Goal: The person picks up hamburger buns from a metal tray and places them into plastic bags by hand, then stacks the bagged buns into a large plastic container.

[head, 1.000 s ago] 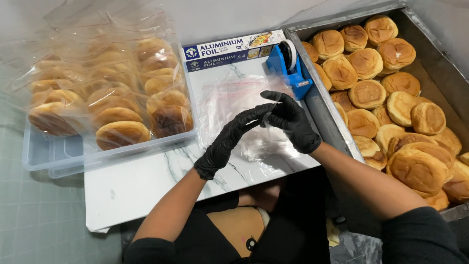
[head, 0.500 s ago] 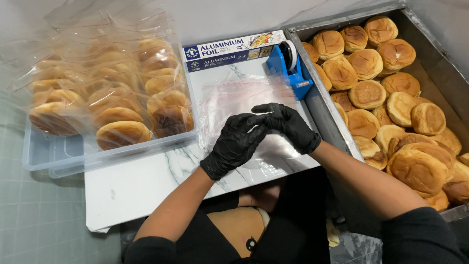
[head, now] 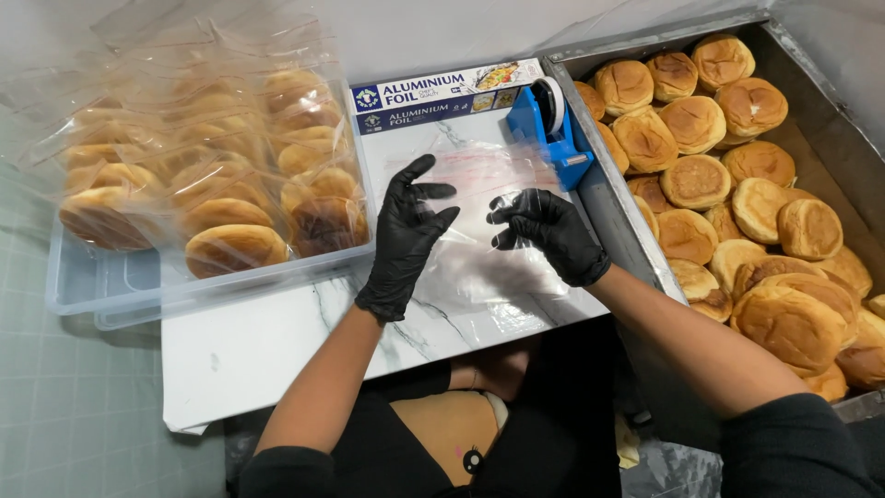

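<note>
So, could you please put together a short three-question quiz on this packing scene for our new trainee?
1. True or false: both hands wear black gloves.
2. What do the left hand and right hand handle? A) a clear plastic bag B) a bun C) foil
3. Which side of the marble board holds the metal tray of loose buns?

Key: 1 true; 2 A; 3 the person's right.

We see black gloves on the left hand (head: 406,235) and right hand (head: 546,232), a clear bag (head: 479,226) on a white slab (head: 267,346) veined grey — a blue tape dispenser (head: 544,124), golden-brown buns (head: 737,184) in a grey metal tray (head: 830,138), a blue-and-white foil box (head: 442,92).
</note>
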